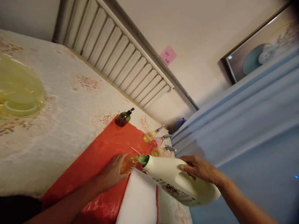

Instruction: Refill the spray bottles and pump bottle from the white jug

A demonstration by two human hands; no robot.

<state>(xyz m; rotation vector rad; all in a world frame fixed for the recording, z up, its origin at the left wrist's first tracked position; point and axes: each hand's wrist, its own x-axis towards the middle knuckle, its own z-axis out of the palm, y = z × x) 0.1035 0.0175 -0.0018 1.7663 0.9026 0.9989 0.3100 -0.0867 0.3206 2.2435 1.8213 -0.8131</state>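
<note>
My right hand [198, 169] grips the handle of a big cream-coloured jug [168, 171], tipped on its side with its uncapped neck toward my left. A green spout [143, 160] shows in that neck. Closed round a small clear bottle [128, 164] with orange tint is my left hand [114, 172]. The bottle's narrow mouth meets the green spout or lies just beside it; I cannot tell whether liquid is flowing. Both are held above a red plastic sheet [98, 161].
Several small pump bottles [150, 136] stand at the sheet's far right. A dark green pump bottle [123, 119] is at its far corner. A white block [137, 199] lies below the jug. At left sits a yellow translucent basin [21, 84]. A radiator [112, 46] and blue curtain [245, 124] border the table.
</note>
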